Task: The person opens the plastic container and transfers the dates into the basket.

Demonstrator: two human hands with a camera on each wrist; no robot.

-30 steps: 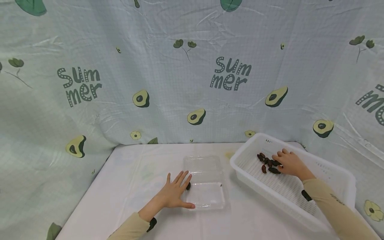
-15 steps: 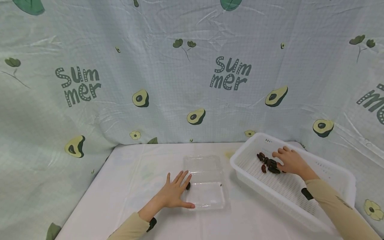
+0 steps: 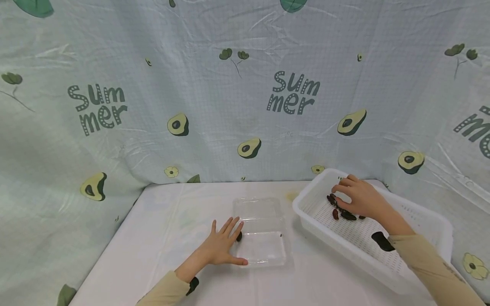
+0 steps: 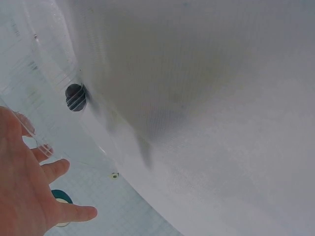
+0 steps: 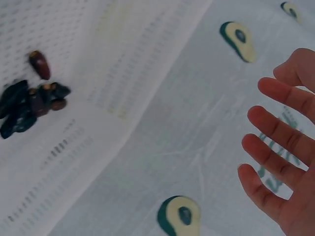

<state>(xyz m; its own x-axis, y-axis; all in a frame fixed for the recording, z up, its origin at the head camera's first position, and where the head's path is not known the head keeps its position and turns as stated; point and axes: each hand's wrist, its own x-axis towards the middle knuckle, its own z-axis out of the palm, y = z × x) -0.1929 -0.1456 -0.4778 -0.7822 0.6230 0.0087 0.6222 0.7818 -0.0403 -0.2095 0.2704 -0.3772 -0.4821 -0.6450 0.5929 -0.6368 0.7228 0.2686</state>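
Note:
My left hand [image 3: 219,248] lies with its fingers spread at the left edge of a clear plastic hinged box [image 3: 264,250], which stands with its lid laid back. One small dark oval fruit [image 3: 239,236] shows by its fingertips; in the left wrist view a dark fruit [image 4: 76,97] appears through the plastic. My right hand [image 3: 361,199] hovers inside a white perforated basket [image 3: 344,251], fingers loosely curved above several dark fruits [image 3: 348,216]. Nothing shows between the fingers of the right hand [image 5: 280,142] in the right wrist view. A reddish-brown fruit [image 5: 39,65] lies beside the darker ones.
The white-covered table [image 3: 183,221] runs back to a hanging cloth [image 3: 214,97] printed with avocados and lettering. The basket's high walls stand around the fruits at the table's right. A tiny dark speck [image 3: 281,235] marks the box's right side.
My right hand has shifted left and a little up over the fruit pile, uncovering a fruit on its right. The left hand and the box stay where they were.

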